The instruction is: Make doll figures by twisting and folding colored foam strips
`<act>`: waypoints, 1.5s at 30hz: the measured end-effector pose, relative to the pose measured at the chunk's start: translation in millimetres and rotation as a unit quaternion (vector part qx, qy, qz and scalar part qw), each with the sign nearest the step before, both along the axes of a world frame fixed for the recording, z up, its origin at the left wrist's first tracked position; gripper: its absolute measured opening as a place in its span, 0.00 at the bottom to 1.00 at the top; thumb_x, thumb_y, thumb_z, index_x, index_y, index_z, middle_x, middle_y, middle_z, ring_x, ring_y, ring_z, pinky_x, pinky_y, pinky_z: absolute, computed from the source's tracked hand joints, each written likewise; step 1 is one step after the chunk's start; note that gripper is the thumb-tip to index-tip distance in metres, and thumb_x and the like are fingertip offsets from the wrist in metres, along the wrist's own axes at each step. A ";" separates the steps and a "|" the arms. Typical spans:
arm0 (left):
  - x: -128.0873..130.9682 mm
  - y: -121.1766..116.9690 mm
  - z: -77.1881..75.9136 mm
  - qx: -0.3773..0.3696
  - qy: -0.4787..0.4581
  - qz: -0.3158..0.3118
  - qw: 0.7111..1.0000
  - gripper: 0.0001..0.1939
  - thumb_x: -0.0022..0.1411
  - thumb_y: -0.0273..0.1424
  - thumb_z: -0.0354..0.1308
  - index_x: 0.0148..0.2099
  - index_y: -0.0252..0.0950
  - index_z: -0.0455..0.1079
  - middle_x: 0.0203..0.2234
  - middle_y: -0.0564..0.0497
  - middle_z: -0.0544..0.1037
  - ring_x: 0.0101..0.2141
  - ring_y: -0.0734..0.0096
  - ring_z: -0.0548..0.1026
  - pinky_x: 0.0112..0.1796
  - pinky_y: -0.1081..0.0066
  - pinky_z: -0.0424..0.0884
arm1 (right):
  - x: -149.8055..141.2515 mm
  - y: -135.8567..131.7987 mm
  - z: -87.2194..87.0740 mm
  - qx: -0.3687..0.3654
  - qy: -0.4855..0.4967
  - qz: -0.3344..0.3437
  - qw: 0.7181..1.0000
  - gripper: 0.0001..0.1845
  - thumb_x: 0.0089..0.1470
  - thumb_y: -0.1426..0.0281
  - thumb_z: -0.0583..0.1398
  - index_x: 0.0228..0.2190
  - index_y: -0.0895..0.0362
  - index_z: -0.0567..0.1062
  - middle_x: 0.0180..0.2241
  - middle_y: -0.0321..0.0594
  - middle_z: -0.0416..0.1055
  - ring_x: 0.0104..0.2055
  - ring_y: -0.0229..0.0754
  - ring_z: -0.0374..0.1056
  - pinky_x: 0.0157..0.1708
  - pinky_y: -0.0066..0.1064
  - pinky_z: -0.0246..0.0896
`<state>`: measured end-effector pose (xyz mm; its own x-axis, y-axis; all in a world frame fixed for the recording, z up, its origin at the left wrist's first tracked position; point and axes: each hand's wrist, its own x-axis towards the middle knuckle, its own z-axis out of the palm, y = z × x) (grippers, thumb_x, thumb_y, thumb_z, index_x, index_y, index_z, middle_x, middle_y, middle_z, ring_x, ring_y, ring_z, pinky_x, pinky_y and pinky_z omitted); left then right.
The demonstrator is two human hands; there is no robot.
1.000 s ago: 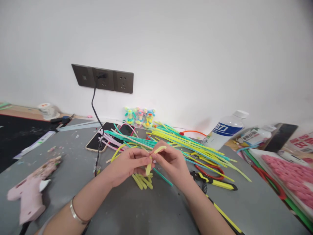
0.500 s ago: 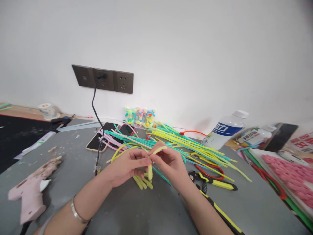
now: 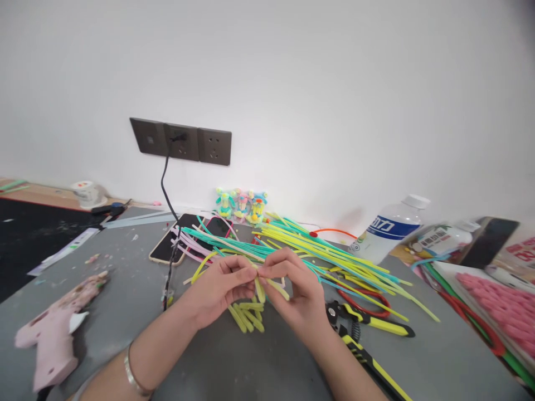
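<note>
Both hands meet over the middle of the grey table, pinching yellow pipe cleaner pieces. My left hand [image 3: 225, 289] is closed, thumb and forefinger pressed on a short yellow pipe cleaner [image 3: 259, 291] that hangs down between the hands. My right hand [image 3: 295, 284] is closed too, its fingertips touching the left ones, with a yellow pipe cleaner [image 3: 278, 289] sticking out under its fingers. Where the pieces join is hidden by the fingertips. Just below lies a pile of short yellow pipe cleaners [image 3: 246, 317]. Behind the hands long yellow and teal pipe cleaners [image 3: 326, 248] are spread out.
A pink glue gun [image 3: 58, 334] lies at left, yellow-black pliers [image 3: 355, 323] at right. Two phones [image 3: 167, 245] lie under a black cord [image 3: 173, 250]. Three small fuzzy figures [image 3: 241, 205] stand by the wall. A bottle [image 3: 388, 228] stands at back right.
My right hand has turned, and its yellow pipe cleaner, which pointed up and right over the fingers, now slants down to the right below them. The left hand keeps its pinch.
</note>
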<state>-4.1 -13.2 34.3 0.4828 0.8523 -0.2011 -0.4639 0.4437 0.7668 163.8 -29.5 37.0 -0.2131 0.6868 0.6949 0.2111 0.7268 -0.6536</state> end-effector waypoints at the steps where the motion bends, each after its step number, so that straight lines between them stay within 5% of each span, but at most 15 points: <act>1: 0.3 -0.1 0.1 -0.002 -0.002 0.004 1.000 0.14 0.48 0.32 0.74 0.25 0.30 0.73 0.19 0.56 0.73 0.20 0.82 0.72 0.25 0.83 0.72 | 0.1 0.0 -0.1 0.003 -0.002 0.001 1.000 0.09 0.55 0.81 0.61 0.34 0.54 0.75 0.33 0.38 0.70 0.36 0.39 0.68 0.36 0.31 0.63; 17: 2.7 -0.7 0.7 -0.020 -0.031 0.051 0.998 0.14 0.48 0.31 0.74 0.28 0.31 0.72 0.20 0.57 0.74 0.21 0.83 0.72 0.25 0.83 0.73 | 3.3 0.6 -0.8 0.090 -0.100 -0.032 0.990 0.16 0.54 0.73 0.63 0.46 0.53 0.75 0.38 0.46 0.71 0.39 0.46 0.71 0.35 0.37 0.69; 25: 3.0 -0.1 2.7 -0.009 -0.025 0.054 0.998 0.14 0.50 0.30 0.73 0.35 0.33 0.72 0.22 0.56 0.76 0.23 0.80 0.75 0.28 0.81 0.75 | 2.5 -0.8 -3.3 0.128 -0.100 -0.076 0.984 0.15 0.54 0.80 0.63 0.43 0.52 0.75 0.34 0.43 0.72 0.34 0.43 0.70 0.32 0.34 0.67; 36: 1.0 -3.8 4.1 0.084 0.075 0.042 0.993 0.13 0.48 0.33 0.73 0.30 0.32 0.74 0.20 0.52 0.79 0.22 0.75 0.76 0.24 0.79 0.72 | 4.1 2.8 -1.3 -0.016 0.070 -0.029 0.997 0.07 0.59 0.77 0.60 0.31 0.54 0.74 0.29 0.39 0.71 0.33 0.43 0.67 0.32 0.34 0.62; 45: 1.7 -2.4 6.3 0.164 0.139 0.057 0.975 0.10 0.52 0.35 0.70 0.28 0.33 0.76 0.20 0.50 0.79 0.23 0.74 0.75 0.27 0.76 0.72 | 0.7 6.3 -6.2 -0.085 0.105 -0.011 0.991 0.09 0.60 0.72 0.59 0.27 0.55 0.71 0.25 0.37 0.67 0.29 0.40 0.63 0.30 0.32 0.58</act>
